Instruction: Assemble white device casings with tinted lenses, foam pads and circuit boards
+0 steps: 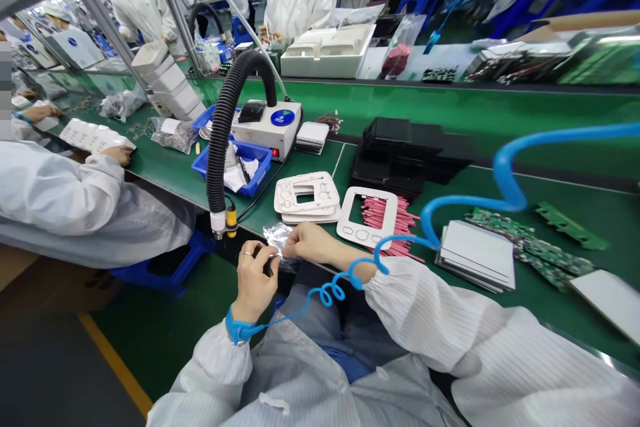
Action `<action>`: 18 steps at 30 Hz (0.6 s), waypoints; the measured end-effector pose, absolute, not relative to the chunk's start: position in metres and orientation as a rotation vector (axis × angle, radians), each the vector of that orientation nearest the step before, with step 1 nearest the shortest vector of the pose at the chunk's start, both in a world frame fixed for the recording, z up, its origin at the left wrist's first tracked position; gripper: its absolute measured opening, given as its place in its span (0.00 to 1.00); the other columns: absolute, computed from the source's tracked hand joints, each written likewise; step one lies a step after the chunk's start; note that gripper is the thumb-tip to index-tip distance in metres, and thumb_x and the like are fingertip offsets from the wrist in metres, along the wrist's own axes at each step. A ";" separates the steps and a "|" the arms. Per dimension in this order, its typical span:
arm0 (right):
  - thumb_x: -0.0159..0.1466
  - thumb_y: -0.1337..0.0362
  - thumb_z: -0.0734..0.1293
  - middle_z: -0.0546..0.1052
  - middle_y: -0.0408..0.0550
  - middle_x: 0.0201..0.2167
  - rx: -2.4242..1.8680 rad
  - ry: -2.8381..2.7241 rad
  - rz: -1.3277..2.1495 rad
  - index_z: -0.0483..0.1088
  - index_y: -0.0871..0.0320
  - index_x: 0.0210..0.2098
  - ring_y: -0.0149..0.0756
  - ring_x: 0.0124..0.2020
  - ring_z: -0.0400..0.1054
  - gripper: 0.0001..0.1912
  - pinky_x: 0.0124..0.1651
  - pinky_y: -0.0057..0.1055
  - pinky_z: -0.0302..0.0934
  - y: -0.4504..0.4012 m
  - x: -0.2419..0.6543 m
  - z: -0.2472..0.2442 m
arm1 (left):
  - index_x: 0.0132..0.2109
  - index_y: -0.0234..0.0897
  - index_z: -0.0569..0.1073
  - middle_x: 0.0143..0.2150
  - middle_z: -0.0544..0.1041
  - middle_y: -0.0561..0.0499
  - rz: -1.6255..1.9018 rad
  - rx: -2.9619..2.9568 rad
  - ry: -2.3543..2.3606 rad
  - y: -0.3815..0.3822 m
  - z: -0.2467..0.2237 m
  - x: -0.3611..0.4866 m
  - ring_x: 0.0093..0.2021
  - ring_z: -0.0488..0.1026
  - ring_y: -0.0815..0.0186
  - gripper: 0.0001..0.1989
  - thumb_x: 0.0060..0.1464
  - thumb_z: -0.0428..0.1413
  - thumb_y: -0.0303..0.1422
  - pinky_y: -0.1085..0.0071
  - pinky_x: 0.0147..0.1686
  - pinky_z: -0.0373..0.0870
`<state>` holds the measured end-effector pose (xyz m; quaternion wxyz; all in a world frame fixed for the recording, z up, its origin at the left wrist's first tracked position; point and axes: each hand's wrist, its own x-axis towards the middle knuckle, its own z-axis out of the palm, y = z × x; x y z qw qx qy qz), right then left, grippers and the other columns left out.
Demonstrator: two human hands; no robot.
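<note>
My left hand (256, 280) is at the table's front edge, its thumb and fingers drawn into a pinch, a ring on one finger and a blue wrist strap (239, 328) round the wrist. My right hand (306, 243) meets it fingertip to fingertip, also closed in a pinch. Whatever is between the fingertips is too small to name. Right behind them lies a crinkled clear plastic bag (275, 233). White plastic frames (307, 192) are stacked beyond it, and one more white frame (367, 235) rests partly over pink tubes (406, 219).
A black flexible hose (218, 140) arches from a white machine (267, 127) and ends left of my hands. A coiled blue cord (330, 290) crosses my right forearm. White panels (477, 253), circuit boards (550, 250) and black parts (395, 153) lie rightward. A co-worker's sleeve (65, 187) is at left.
</note>
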<state>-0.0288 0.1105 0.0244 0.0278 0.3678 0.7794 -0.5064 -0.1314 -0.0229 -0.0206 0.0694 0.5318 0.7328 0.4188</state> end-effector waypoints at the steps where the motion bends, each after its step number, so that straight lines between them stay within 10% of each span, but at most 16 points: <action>1: 0.48 0.67 0.68 0.63 0.39 0.12 1.130 2.397 -1.569 0.72 0.62 0.16 0.27 0.21 0.59 0.06 0.23 0.24 0.49 0.111 -0.028 0.025 | 0.35 0.40 0.74 0.38 0.67 0.47 1.246 1.631 2.205 -0.022 -0.021 -0.132 0.40 0.68 0.59 0.06 0.51 0.53 0.27 0.61 0.41 0.66; 18: 0.49 0.69 0.66 0.67 0.40 0.13 1.016 2.474 -1.564 0.72 0.62 0.18 0.27 0.19 0.61 0.06 0.22 0.22 0.53 0.113 -0.025 0.018 | 0.40 0.39 0.72 0.37 0.67 0.47 1.230 1.588 2.203 -0.015 -0.018 -0.140 0.36 0.67 0.62 0.09 0.54 0.50 0.28 0.66 0.39 0.65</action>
